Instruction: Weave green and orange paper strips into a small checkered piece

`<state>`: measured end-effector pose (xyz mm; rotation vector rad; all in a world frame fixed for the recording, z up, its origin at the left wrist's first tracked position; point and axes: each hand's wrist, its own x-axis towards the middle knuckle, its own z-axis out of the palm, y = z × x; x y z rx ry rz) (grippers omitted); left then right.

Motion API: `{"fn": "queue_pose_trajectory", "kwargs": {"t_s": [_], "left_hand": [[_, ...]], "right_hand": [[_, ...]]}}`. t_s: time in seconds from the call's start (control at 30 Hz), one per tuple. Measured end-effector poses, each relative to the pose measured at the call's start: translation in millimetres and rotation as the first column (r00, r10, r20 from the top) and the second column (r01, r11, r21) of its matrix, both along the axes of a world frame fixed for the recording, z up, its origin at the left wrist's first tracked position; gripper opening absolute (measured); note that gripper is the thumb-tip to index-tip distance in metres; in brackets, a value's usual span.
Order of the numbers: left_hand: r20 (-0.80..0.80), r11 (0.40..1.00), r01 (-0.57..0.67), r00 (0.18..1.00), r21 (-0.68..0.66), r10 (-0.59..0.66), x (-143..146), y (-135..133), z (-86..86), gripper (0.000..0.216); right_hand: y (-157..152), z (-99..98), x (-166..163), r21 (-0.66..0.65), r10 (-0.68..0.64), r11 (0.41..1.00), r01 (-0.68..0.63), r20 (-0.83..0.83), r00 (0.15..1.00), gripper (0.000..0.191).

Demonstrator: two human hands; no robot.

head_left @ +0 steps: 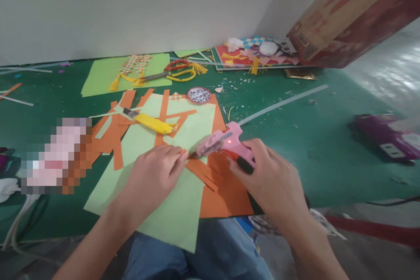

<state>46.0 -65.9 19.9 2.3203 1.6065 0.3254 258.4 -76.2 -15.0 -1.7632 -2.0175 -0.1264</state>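
We observe the left hand (155,170) reaching in from the lower left, back upward, fingers bent and pointing right. Its grip is closed to a fine pinch, thumb against fingertips, on a small orange piece (184,152). We place this piece above the green sheet (173,214), near the middle of the surface (295,157).

The right hand (275,173) comes from the lower right, wrist angled inward. Its grip is closed round the handle of the pink glue gun (218,140), digits curled about it from the right. The nozzle points left, right beside the left fingertips; we cannot tell whether it touches the piece. A glue stick (282,105) projects from the gun's rear.

Just below the nozzle we record orange strips (203,176); beyond the left hand lies a yellow cutter (154,123).
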Motion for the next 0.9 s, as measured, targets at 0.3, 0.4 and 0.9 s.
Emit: {"fn": "queue_pose_trajectory", "kwargs": {"t_s": [0.3, 0.4, 0.9], "left_hand": [[0.001, 1.0, 0.009, 1.0, 0.008, -0.009, -0.9, 0.0, -1.5, 0.032], [-0.006, 1.0, 0.007, 1.0, 0.004, -0.007, -0.4, 0.1, -1.7, 0.031], [0.002, 1.0, -0.015, 1.0, -0.004, 0.015, -3.3, 0.4, -2.9, 0.014]], "right_hand": [[-1.1, 2.2, -0.5, 0.013, 0.011, 1.0, -0.011, 0.008, 1.0, 0.013], [-1.4, 2.3, -0.6, -0.002, -0.002, 1.0, 0.002, 0.0, 1.0, 0.013], [-3.1, 3.6, -1.2, -0.013, -0.018, 1.0, 0.018, -0.012, 1.0, 0.016]]}}
